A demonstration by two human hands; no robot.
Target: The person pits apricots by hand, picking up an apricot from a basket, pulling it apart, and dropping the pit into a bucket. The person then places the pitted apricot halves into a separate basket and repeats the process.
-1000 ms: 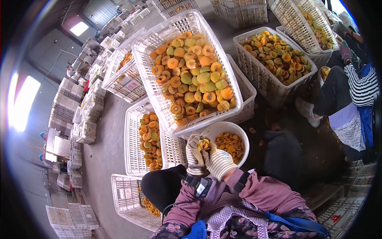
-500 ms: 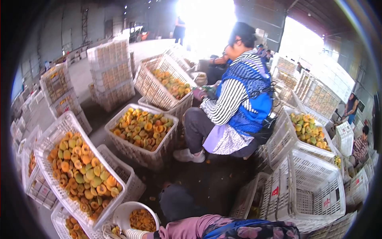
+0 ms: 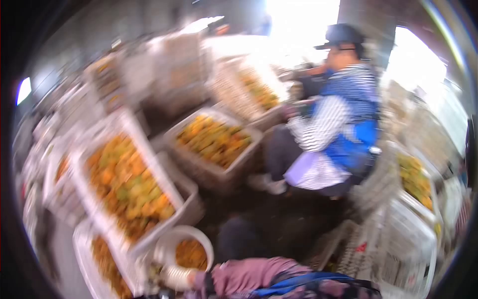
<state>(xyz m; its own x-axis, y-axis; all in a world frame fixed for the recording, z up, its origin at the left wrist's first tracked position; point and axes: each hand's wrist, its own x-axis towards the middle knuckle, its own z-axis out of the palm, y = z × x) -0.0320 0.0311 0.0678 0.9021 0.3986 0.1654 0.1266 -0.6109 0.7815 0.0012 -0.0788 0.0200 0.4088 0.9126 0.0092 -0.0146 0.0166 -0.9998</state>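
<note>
My right hand [image 3: 158, 274], in a pale glove, is at the lower left beside a white bucket [image 3: 209, 249] of orange fruit pieces. Motion blur hides its fingers and anything in them. A pink sleeve [image 3: 244, 276] runs to it along the bottom edge. My left hand cannot be made out. Just above the bucket stands a tilted white crate [image 3: 167, 183] heaped with orange and greenish halved fruit. Below that crate, another one [image 3: 82, 244] holds darker orange pieces.
A person [image 3: 343, 109] in a blue-patterned vest and dark cap crouches beyond a fruit-filled crate [image 3: 199, 167]. More fruit lies in a crate [image 3: 416, 182] at the right, above an empty-looking white crate [image 3: 408, 249]. Stacked crates [image 3: 177, 74] stand behind.
The view has swung and blurred, so the crates, bucket and crouching person appear farther right. The person's head now faces more to the left, with the cap brim showing.
</note>
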